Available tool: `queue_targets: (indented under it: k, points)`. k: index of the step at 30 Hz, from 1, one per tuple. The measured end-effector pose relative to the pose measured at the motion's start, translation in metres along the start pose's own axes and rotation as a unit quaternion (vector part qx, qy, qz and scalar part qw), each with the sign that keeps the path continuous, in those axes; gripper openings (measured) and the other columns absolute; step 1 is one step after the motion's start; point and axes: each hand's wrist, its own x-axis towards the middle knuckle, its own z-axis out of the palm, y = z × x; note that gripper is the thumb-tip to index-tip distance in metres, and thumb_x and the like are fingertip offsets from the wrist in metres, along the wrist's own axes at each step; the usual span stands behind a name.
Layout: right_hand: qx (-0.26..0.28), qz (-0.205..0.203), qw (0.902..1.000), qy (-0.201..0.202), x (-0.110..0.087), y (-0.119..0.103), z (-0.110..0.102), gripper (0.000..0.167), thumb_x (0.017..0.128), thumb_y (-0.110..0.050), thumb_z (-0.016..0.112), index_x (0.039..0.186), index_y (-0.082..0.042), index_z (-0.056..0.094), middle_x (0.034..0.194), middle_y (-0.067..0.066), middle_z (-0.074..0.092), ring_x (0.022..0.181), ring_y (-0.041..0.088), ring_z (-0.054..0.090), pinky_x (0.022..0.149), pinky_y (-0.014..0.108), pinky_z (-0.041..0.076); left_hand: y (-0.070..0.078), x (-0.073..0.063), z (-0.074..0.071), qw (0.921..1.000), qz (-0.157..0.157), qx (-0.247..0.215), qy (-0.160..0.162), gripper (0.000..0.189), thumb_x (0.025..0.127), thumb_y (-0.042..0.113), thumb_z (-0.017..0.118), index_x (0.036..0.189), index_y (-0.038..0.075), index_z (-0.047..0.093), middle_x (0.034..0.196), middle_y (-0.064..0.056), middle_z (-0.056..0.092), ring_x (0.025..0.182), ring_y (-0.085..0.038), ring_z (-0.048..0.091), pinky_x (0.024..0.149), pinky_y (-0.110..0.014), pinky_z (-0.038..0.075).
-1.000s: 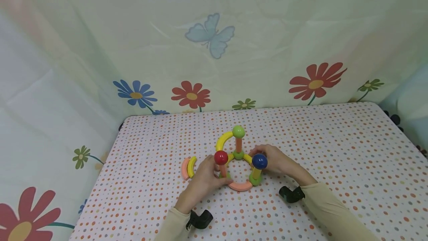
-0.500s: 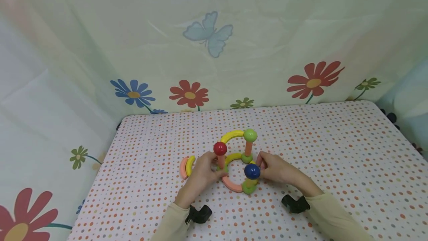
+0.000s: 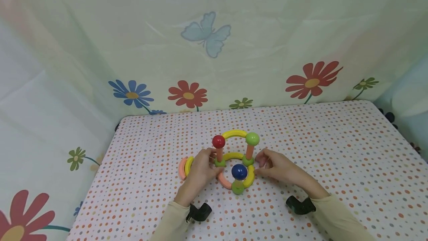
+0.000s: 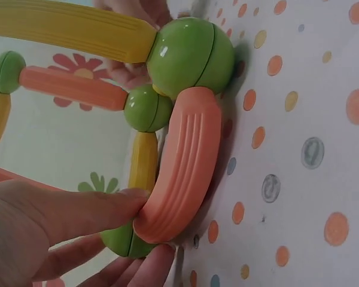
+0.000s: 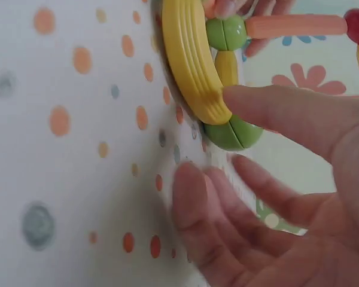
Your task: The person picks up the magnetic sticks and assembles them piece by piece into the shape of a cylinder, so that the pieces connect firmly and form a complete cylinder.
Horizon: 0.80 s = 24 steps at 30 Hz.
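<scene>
A toy of magnetic sticks and balls stands as a ring on green balls, with upright sticks topped by a red ball (image 3: pixel 219 141), a light green ball (image 3: pixel 252 139) and a blue ball (image 3: pixel 239 172). A yellow arched stick (image 3: pixel 234 134) joins the red and light green tops. My left hand (image 3: pixel 198 174) pinches the left base ball (image 4: pixel 122 242), its thumb at the end of the pink curved stick (image 4: pixel 182 167). My right hand (image 3: pixel 279 166) is at the ring's right. One of its digits touches the yellow curved stick (image 5: pixel 194 66); the others are loosely bent and hold nothing.
A loose pink curved stick (image 3: pixel 181 168) and a loose yellow curved stick (image 3: pixel 188 164) lie left of my left hand, partly behind it. The table (image 3: pixel 317 133) has a dotted cover, and a flowered curtain (image 3: pixel 260 40) hangs behind it.
The ring has turned clockwise as seen from above: the light green top went right, the blue top went to the front, the red top slid back. My left hand stayed around the left base ball.
</scene>
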Motion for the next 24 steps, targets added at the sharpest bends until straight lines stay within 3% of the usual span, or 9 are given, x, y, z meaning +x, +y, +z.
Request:
queue_targets:
  k: [3,7,12,19,24]
  points:
    - [-0.016,-0.024,0.9990,0.034,0.006,0.001,-0.001,0.053,0.087,-0.011,0.084,0.129,0.006,0.057,0.115,0.016,0.061,0.090,0.023,0.058,0.072,0.031,0.052,0.001,-0.001,0.001,0.9999,-0.012,-0.005,0.003,0.050,0.083,0.005,0.088,0.126,-0.005,0.064,0.108,-0.010,0.065,0.096,-0.023,0.060,0.083,-0.033,0.054]
    - [-0.005,-0.063,0.9977,0.025,0.013,0.002,0.001,0.050,0.088,-0.004,0.082,0.131,0.005,0.059,0.122,0.017,0.062,0.103,0.027,0.060,0.082,0.036,0.055,0.001,0.001,0.003,0.9997,-0.014,-0.018,0.002,0.046,0.084,0.003,0.087,0.124,-0.005,0.065,0.105,-0.008,0.066,0.092,-0.022,0.059,0.078,-0.029,0.053]
    - [-0.002,-0.073,0.9972,0.013,0.016,0.001,0.003,0.040,0.089,-0.001,0.079,0.125,0.002,0.062,0.119,0.014,0.066,0.102,0.025,0.062,0.081,0.035,0.055,0.000,0.004,0.002,0.9997,0.003,-0.025,-0.002,0.039,0.084,0.000,0.086,0.118,-0.004,0.069,0.105,-0.009,0.067,0.084,-0.021,0.057,0.071,-0.025,0.049]
    - [-0.013,-0.093,0.9956,0.006,0.009,-0.003,0.001,0.034,0.091,0.001,0.077,0.122,0.001,0.063,0.117,0.012,0.067,0.094,0.020,0.063,0.077,0.030,0.056,-0.001,0.012,-0.001,0.9994,0.017,-0.029,-0.008,0.038,0.085,-0.001,0.085,0.119,-0.003,0.069,0.112,-0.012,0.067,0.094,-0.022,0.063,0.079,-0.027,0.056]
    - [-0.039,-0.118,0.9921,-0.019,0.000,-0.008,0.001,0.030,0.092,0.000,0.076,0.118,-0.003,0.063,0.111,0.007,0.067,0.090,0.015,0.063,0.075,0.027,0.057,-0.004,0.019,-0.003,0.9977,0.034,-0.059,-0.004,0.038,0.087,-0.001,0.083,0.122,-0.001,0.069,0.115,-0.012,0.069,0.102,-0.024,0.067,0.084,-0.030,0.059]
